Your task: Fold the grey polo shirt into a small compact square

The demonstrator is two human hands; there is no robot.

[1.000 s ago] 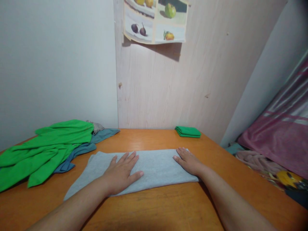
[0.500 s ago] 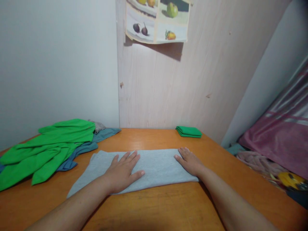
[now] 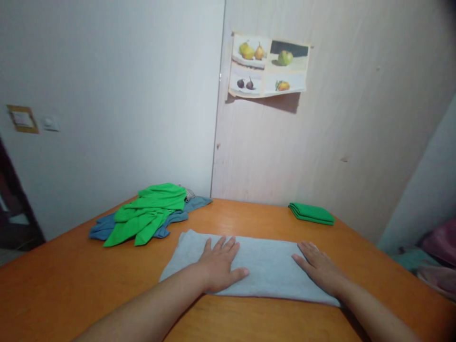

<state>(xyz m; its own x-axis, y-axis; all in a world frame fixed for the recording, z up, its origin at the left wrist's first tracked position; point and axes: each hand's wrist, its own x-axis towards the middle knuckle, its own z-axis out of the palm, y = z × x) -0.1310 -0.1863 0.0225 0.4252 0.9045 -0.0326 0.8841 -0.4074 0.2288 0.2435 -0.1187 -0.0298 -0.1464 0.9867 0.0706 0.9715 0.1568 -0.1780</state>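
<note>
A light grey cloth garment, folded into a long flat shape, lies across the wooden table in front of me. My left hand rests flat on its left-middle part with fingers spread. On its right end lies my right hand, palm down, fingers stretched out and thumb apart. Neither hand grips the fabric. The garment's left end looks wider and slanted, and my left forearm covers part of its near edge.
A loose heap with a bright green garment over blue clothing sits at the back left. A folded green cloth lies near the back right edge of the table. Fruit pictures hang on the wall.
The view has turned left and tilted, so everything appears shifted right and lower, and more of the left wall shows. Both hands stay flat on the grey garment.
</note>
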